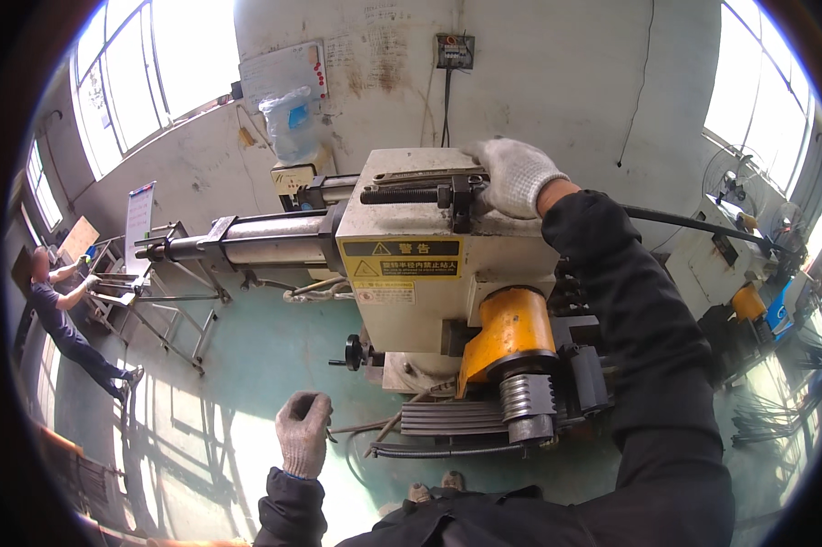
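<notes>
Left hand [303, 432] has room leftward; the machine [420, 319] blocks rightward.

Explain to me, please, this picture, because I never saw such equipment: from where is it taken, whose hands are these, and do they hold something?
There is no robot: one person works with two gloved hands. The picture comes from a wide camera on the person's head, looking down, so straight edges bend near the rim. In front stands a large pale machine with a metal cylinder toward the left and an orange part. Along its top are a black threaded rod and what looks like a wrench. The right hand is beside them; its grip is unclear. The left hand is low and curled; I cannot tell whether it holds anything. Another person stands at far left.
</notes>
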The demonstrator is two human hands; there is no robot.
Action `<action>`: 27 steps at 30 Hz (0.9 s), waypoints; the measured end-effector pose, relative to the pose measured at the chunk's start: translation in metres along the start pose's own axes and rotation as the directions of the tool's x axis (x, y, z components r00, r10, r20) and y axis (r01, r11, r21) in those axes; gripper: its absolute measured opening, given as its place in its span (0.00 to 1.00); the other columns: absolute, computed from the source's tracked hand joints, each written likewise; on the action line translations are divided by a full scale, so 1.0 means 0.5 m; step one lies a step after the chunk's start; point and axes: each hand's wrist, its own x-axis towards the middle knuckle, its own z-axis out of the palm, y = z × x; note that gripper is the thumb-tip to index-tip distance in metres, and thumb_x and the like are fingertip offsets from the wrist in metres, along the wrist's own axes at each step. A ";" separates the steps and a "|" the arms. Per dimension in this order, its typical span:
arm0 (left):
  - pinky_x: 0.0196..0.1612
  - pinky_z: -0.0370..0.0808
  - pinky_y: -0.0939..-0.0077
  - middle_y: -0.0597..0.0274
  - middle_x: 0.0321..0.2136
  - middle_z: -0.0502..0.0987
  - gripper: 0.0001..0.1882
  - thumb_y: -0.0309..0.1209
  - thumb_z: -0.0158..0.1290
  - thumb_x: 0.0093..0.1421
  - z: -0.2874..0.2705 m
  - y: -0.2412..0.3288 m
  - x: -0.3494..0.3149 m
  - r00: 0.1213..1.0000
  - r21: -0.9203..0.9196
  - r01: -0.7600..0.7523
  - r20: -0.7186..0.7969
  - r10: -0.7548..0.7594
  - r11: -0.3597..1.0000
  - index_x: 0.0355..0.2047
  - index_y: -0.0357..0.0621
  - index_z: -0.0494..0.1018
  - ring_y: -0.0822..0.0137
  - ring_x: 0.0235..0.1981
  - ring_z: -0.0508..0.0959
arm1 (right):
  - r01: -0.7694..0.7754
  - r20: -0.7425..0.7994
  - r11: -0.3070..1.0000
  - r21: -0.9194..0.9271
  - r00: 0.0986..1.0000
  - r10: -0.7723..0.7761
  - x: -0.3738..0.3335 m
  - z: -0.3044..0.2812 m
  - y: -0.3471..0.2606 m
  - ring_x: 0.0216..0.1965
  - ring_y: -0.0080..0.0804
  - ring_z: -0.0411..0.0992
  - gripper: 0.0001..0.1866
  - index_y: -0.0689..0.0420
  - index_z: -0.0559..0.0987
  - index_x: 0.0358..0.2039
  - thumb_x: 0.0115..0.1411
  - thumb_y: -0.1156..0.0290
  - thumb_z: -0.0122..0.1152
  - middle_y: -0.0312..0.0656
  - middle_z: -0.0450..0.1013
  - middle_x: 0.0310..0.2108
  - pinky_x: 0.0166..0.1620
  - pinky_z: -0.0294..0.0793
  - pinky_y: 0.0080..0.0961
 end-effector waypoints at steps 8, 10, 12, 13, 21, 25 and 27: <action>0.44 0.78 0.78 0.65 0.35 0.83 0.09 0.27 0.65 0.76 0.056 0.183 0.203 0.909 0.032 -0.408 0.107 0.403 0.912 0.44 0.31 0.83 0.76 0.38 0.80 | -0.001 -0.009 0.991 0.135 1.000 0.003 0.028 -0.009 -0.068 0.64 0.55 0.84 0.21 0.49 0.85 0.70 0.80 0.64 0.62 0.54 0.86 0.62 0.71 0.81 0.44; 0.43 0.79 0.76 0.63 0.34 0.84 0.09 0.27 0.66 0.76 0.082 0.203 0.274 0.859 0.004 -0.505 0.097 0.502 0.863 0.44 0.30 0.83 0.75 0.36 0.81 | 0.035 0.097 0.999 0.027 0.995 -0.037 0.017 -0.011 -0.105 0.63 0.54 0.84 0.22 0.48 0.85 0.72 0.82 0.64 0.60 0.54 0.86 0.62 0.70 0.81 0.46; 0.43 0.80 0.75 0.61 0.33 0.85 0.09 0.27 0.66 0.75 0.097 0.220 0.353 0.802 0.075 -0.596 0.113 0.587 0.799 0.44 0.30 0.84 0.74 0.35 0.81 | -0.053 0.130 0.927 0.371 0.992 0.005 0.014 -0.020 -0.117 0.53 0.46 0.87 0.20 0.51 0.87 0.68 0.82 0.63 0.62 0.52 0.89 0.55 0.60 0.87 0.42; 0.42 0.80 0.74 0.59 0.32 0.85 0.09 0.27 0.67 0.75 0.102 0.228 0.397 0.762 0.109 -0.647 0.123 0.635 0.755 0.43 0.30 0.84 0.74 0.35 0.82 | -0.186 0.139 0.779 0.598 0.982 0.128 0.017 -0.026 -0.117 0.48 0.42 0.88 0.19 0.54 0.88 0.65 0.81 0.63 0.64 0.50 0.90 0.51 0.54 0.89 0.38; 0.48 0.84 0.46 0.48 0.36 0.87 0.12 0.41 0.66 0.70 0.135 0.250 0.716 0.652 0.743 -0.574 0.159 0.742 0.345 0.39 0.45 0.85 0.41 0.42 0.87 | -0.136 0.276 0.988 -0.076 0.949 0.152 0.035 -0.031 -0.195 0.66 0.56 0.82 0.27 0.51 0.86 0.69 0.76 0.51 0.68 0.56 0.85 0.63 0.69 0.82 0.49; 0.51 0.84 0.46 0.50 0.40 0.87 0.10 0.40 0.65 0.68 0.144 0.221 0.744 0.663 0.787 -0.537 0.173 0.729 0.302 0.38 0.48 0.86 0.44 0.47 0.87 | -0.150 -0.230 0.803 0.576 0.913 0.336 0.062 -0.025 -0.158 0.45 0.51 0.90 0.16 0.58 0.94 0.47 0.70 0.58 0.75 0.54 0.90 0.44 0.52 0.89 0.40; 0.51 0.84 0.46 0.50 0.40 0.87 0.10 0.40 0.65 0.68 0.142 0.216 0.742 0.630 0.772 -0.560 0.161 0.760 0.301 0.38 0.48 0.86 0.44 0.46 0.87 | -0.175 -0.079 0.965 0.194 0.978 0.193 0.141 0.004 -0.106 0.52 0.49 0.89 0.16 0.57 0.93 0.54 0.68 0.71 0.72 0.54 0.90 0.50 0.57 0.87 0.43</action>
